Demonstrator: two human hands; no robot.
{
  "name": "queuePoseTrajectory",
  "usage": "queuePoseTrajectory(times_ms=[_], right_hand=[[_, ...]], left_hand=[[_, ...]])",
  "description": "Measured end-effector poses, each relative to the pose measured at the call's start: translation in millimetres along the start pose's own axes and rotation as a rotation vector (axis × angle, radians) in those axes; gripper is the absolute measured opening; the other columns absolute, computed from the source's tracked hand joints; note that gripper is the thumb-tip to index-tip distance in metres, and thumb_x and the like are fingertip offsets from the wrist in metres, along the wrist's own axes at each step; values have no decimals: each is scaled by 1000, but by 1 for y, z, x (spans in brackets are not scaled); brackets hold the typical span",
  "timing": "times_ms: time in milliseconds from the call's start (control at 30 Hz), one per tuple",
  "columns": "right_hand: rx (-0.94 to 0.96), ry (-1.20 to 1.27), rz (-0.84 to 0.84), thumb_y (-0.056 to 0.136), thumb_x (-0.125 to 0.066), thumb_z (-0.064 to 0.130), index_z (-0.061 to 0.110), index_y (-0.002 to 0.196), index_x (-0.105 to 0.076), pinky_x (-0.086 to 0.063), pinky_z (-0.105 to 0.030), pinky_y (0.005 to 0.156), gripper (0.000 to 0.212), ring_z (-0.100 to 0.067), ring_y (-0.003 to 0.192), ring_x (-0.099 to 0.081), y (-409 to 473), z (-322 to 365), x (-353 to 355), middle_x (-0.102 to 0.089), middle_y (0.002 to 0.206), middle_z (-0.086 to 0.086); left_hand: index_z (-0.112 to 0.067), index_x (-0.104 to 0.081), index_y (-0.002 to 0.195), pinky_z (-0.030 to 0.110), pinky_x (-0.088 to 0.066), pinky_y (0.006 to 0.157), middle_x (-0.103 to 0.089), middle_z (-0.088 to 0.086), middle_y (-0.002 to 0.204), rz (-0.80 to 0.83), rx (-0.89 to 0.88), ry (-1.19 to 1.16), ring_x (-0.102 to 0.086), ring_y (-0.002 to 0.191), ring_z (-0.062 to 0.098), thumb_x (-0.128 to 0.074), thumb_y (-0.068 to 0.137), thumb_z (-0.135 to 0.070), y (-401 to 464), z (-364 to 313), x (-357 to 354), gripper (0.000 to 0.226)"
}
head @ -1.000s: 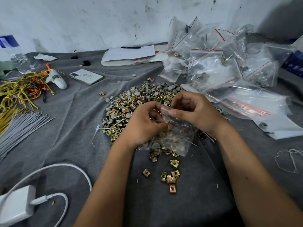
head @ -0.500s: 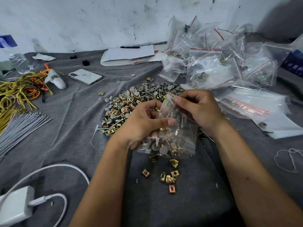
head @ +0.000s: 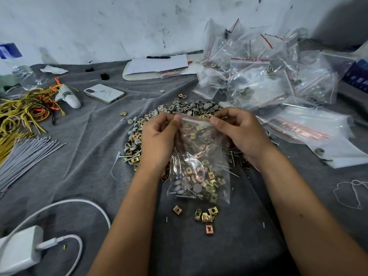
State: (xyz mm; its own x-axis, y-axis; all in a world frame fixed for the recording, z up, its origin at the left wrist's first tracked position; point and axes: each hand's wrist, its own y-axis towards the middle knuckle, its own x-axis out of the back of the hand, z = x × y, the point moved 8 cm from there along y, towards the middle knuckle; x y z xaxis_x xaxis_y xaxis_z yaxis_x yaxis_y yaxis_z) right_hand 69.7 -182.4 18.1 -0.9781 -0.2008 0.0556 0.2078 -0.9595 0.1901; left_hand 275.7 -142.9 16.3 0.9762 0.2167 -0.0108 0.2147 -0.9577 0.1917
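Hands are raised side by side above the middle of the grey-cloth-covered worktop (head: 89,156), forearms entering from the near edge. With thumb against curled forefinger, the left hand (head: 157,140) and the right hand (head: 239,134) each pinch a top corner of the clear plastic zip bag (head: 199,168) with a red seal strip. It hangs upright between them, its bottom loaded with brass clips, grey caps and screws, just above loose brass clips (head: 207,216).
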Motion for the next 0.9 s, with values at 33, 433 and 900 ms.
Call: queuePoseTrajectory(times_ms=[33,433,900], right_hand=[[7,26,-26,91,-76,16,13,93,-70,-46,-21,46,7,-11,59,-62,1,0,2,-75,74,-1],[73,84,-104,87,-80,13,15,91,-71,-47,-22,47,9,-13,59,-66,1,1,9,-77,80,-11],[112,40,-140,92,-73,37,13,80,-78,-44,-18,48,27,-8,53,-57,-1,3,7,-72,66,-4]], left_hand=[[-11,-70,81,28,-54,49,-70,4,67,-30,-4,-36,-67,53,15,-60,104,-14,0,-1,3,25],[-15,-75,83,19,-47,43,-75,7,76,-41,-29,-42,-67,57,14,-69,99,-17,-1,-3,2,17],[-12,-75,85,36,-57,59,-77,9,76,-141,-90,108,-67,62,17,-73,96,-21,2,-6,8,15]])
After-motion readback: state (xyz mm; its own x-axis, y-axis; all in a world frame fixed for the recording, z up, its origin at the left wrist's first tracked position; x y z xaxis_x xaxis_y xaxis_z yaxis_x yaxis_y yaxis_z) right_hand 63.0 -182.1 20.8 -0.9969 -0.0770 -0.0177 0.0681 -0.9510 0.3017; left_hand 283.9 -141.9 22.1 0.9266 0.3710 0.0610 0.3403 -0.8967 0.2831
